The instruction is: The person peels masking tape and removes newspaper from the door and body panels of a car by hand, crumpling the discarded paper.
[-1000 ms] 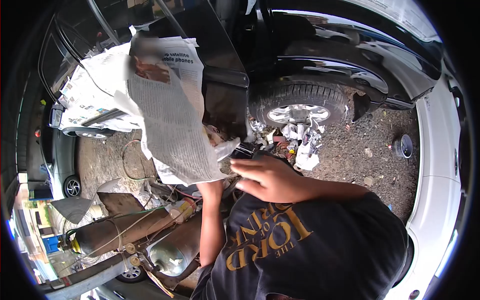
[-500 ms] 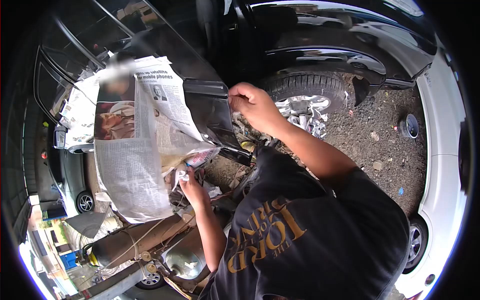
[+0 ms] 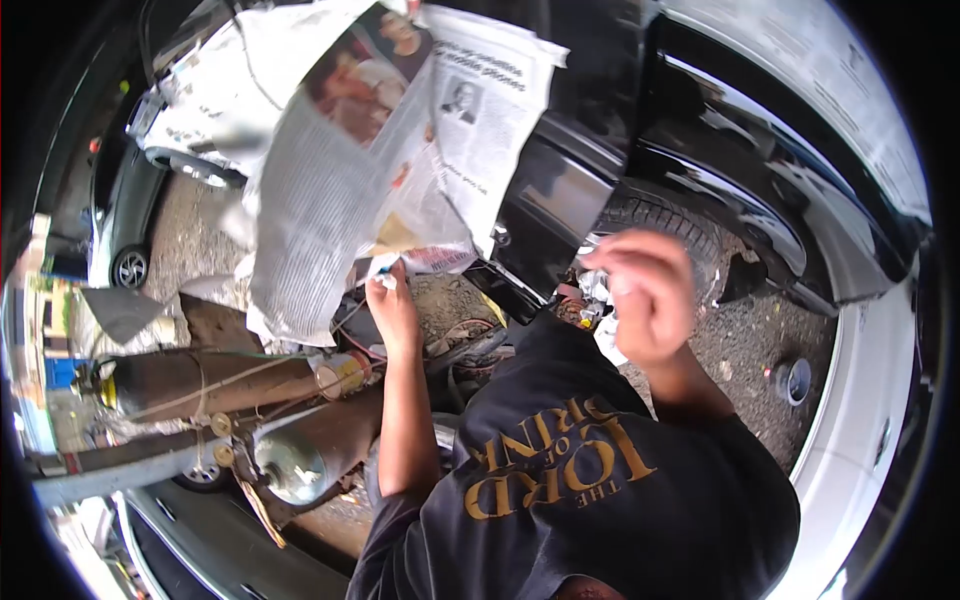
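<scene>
Newspaper sheets (image 3: 330, 220) hang over the black car door panel (image 3: 560, 190), with photos and print on them. At their lower edge my left hand (image 3: 393, 305) is closed on a small white scrap with a bit of blue on it. My right hand (image 3: 650, 300) is raised beside the door's lower corner, in front of the tyre (image 3: 690, 225). Its fingers are curled and blurred, and whatever is between them cannot be made out. It appears apart from the newspaper.
Gas cylinders (image 3: 220, 385) lie on a metal frame at the lower left, with hoses. A white car (image 3: 870, 400) stands at the right, near a small round can (image 3: 792, 382) on gravel. Crumpled paper (image 3: 608, 340) lies below the wheel. A dark car (image 3: 120, 225) stands far left.
The newspaper first covered my left hand, which now shows below it, closed on the scrap. My right hand moved up to the door's edge, then away from it. The view has turned.
</scene>
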`<state>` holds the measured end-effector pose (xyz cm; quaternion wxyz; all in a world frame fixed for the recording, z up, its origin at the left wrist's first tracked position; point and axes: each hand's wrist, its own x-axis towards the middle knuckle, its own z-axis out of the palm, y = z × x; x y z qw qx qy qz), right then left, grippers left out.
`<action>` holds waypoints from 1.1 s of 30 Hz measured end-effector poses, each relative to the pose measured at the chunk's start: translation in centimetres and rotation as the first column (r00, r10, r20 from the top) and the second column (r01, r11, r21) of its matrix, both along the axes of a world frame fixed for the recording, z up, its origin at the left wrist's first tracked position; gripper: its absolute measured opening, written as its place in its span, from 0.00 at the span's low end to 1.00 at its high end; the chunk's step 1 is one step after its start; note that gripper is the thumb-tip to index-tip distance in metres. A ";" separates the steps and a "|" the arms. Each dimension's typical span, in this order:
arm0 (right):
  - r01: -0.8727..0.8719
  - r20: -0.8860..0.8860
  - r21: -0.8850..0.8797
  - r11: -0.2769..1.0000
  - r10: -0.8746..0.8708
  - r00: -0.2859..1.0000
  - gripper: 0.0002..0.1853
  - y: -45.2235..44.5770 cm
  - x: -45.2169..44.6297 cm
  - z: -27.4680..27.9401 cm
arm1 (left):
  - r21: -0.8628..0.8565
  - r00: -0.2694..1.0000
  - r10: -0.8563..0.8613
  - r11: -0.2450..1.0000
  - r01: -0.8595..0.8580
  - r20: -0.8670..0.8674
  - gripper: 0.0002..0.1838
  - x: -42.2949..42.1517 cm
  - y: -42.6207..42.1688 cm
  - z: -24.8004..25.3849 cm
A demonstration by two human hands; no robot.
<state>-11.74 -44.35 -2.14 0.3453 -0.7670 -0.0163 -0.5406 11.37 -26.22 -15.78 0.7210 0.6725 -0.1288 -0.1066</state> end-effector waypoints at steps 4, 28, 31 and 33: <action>-0.036 -0.164 -0.189 0.981 0.005 0.987 0.16 -0.3 5.4 -1.3 | -0.156 0.985 0.084 0.986 -0.061 0.147 0.13 2.6 1.3 6.5; 0.139 -0.061 0.624 0.769 -0.129 0.990 0.26 -8.5 14.1 -6.0 | -0.230 0.898 -0.351 0.881 0.413 0.264 0.25 3.1 -6.5 6.3; -0.052 0.145 0.724 0.688 -0.078 0.986 0.31 -6.3 17.8 -5.3 | -0.226 0.838 -0.444 0.823 0.522 0.319 0.15 5.1 -8.3 6.1; -0.001 0.103 0.693 0.721 -0.098 0.990 0.32 -9.0 18.6 -8.0 | -0.161 0.824 -0.411 0.850 0.501 0.391 0.06 7.0 -9.9 6.4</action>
